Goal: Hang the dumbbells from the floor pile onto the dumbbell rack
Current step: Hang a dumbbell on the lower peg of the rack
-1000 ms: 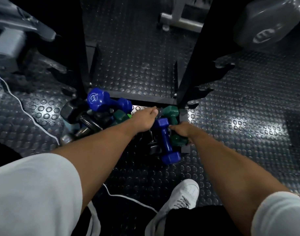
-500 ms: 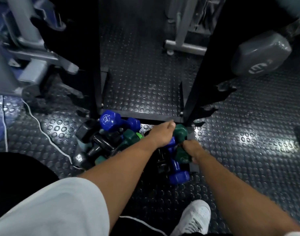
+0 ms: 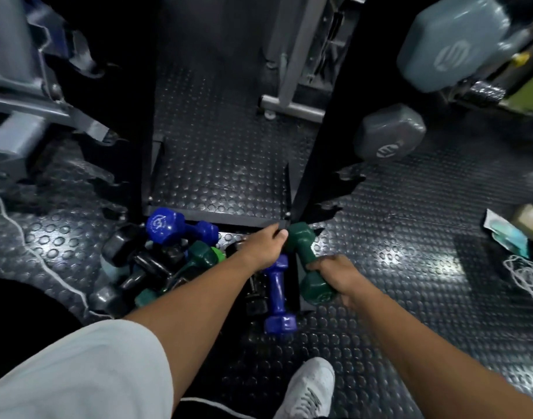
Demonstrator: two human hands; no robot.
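Note:
A pile of dumbbells (image 3: 144, 267) lies on the studded floor at the foot of the black dumbbell rack (image 3: 316, 140). My right hand (image 3: 334, 275) grips the handle of a dark green dumbbell (image 3: 301, 238), which is tilted with its far head by the rack's right upright. My left hand (image 3: 263, 249) curls over the upper head of a small blue dumbbell (image 3: 277, 287) that lies lengthwise toward me. A larger blue dumbbell (image 3: 168, 225) rests on top of the pile at the left, above black and green ones.
Grey hex dumbbells (image 3: 389, 134) hang on the rack's right side. My white shoe (image 3: 310, 388) stands just in front of the pile. A white cable (image 3: 32, 252) runs across the floor at left. A packet (image 3: 506, 234) and coiled cord (image 3: 528, 276) lie at right.
My right hand has lifted the green dumbbell off the pile and pulled it to the right. My left hand stays on the small blue dumbbell. The view has tilted upward.

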